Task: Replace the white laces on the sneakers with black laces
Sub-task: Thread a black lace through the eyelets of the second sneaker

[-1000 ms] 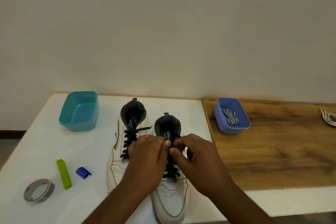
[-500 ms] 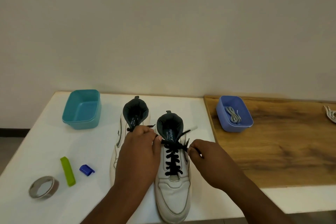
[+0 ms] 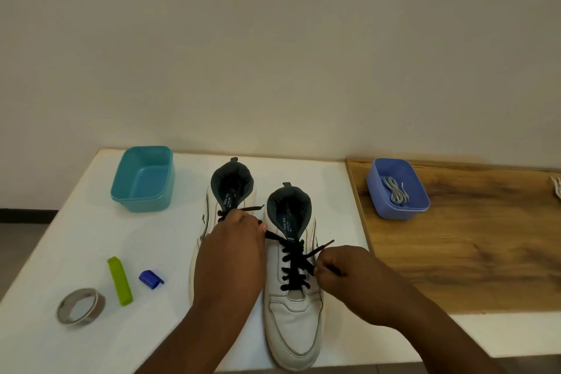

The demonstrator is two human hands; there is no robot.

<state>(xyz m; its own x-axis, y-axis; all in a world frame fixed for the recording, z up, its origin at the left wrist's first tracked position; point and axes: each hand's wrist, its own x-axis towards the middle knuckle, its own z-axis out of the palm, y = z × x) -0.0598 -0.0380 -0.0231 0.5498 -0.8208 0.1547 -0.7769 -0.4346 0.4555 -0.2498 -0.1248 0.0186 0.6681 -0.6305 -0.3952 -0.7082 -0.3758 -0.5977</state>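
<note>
Two white leather sneakers sit side by side on the white table (image 3: 91, 237). Your left hand (image 3: 230, 255) and right hand (image 3: 349, 276) each pinch an end of the flat black lace (image 3: 293, 264) on the right sneaker (image 3: 293, 322). Grey laces (image 3: 396, 193) lie in the blue tub (image 3: 394, 214); the teal tub (image 3: 142, 200) holds nothing.
</note>
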